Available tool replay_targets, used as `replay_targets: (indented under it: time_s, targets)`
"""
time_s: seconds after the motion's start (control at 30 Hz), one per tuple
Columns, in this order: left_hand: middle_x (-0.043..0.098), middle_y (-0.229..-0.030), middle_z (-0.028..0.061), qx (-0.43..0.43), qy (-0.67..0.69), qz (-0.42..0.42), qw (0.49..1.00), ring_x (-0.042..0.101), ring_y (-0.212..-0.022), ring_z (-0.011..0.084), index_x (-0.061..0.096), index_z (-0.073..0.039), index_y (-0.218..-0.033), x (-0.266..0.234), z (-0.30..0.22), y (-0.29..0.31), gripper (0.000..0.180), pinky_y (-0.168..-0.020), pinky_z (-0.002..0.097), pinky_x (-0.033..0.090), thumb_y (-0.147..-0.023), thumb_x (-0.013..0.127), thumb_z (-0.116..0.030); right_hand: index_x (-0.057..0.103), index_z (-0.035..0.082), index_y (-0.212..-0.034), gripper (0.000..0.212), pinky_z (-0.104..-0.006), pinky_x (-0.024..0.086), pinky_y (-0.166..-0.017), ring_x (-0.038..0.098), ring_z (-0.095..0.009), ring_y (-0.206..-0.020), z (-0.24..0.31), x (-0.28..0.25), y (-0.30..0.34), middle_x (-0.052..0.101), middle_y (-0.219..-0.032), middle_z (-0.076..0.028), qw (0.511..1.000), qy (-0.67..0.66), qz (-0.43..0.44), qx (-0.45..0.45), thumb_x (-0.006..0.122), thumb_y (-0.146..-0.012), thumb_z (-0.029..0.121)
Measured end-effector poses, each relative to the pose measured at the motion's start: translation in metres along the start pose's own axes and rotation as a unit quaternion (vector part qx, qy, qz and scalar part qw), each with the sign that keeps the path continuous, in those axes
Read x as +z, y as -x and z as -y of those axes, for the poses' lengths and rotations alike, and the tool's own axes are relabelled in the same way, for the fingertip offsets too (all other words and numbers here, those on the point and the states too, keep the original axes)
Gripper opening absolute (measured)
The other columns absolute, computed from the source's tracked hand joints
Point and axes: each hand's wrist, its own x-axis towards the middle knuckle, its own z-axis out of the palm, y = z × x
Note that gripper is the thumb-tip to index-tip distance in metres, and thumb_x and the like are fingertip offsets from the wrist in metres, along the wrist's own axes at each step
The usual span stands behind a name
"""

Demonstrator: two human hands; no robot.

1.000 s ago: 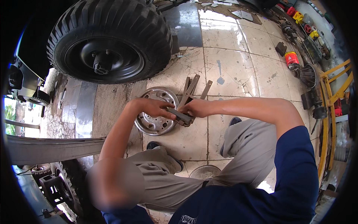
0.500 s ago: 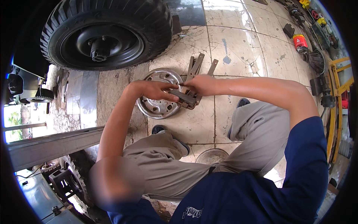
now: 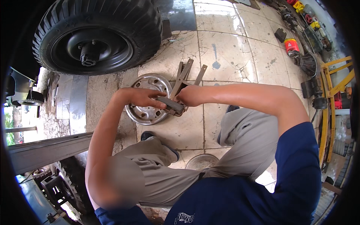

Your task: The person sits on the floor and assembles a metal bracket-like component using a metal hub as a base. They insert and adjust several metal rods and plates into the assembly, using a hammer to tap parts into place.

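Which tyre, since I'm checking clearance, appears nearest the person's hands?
The big tyre at upper left, beyond the left hand; the other tyres, lower along the left side, appear farther off.

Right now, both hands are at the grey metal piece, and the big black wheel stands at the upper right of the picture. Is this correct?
Not entirely: in the head view, the big black wheel stands at the upper left, not upper right. The rest holds: the left hand and right hand are both at the grey metal piece.
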Motion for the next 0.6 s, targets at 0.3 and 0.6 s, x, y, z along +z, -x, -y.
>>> replay_targets:
  time_s: [0.3,0.6]
  targets:
    - [0.044,-0.148,0.0193,-0.030,0.026,0.014,0.999,0.044,-0.136,0.0327,0.031,-0.010,-0.153,-0.001,-0.013,0.009,0.091,-0.112,0.0404,0.035,-0.086,0.058,-0.067,0.064,0.010,-0.111,0.025,-0.0455,0.055,-0.072,0.069,-0.036,-0.087,-0.014,0.020,-0.003,0.069,-0.090,-0.016,0.993,0.097,-0.057,-0.036,0.052,-0.089,0.012]
    - [0.041,-0.150,0.0208,-0.007,-0.002,0.010,1.000,0.038,-0.140,0.0344,0.032,-0.012,-0.153,0.001,0.000,0.002,0.104,-0.116,0.0450,0.030,-0.078,0.052,-0.082,0.064,0.005,-0.105,0.022,-0.0472,0.054,-0.073,0.068,-0.038,-0.087,-0.006,0.010,-0.002,0.068,-0.088,-0.018,0.997,0.072,-0.011,-0.012,0.056,-0.087,0.016]
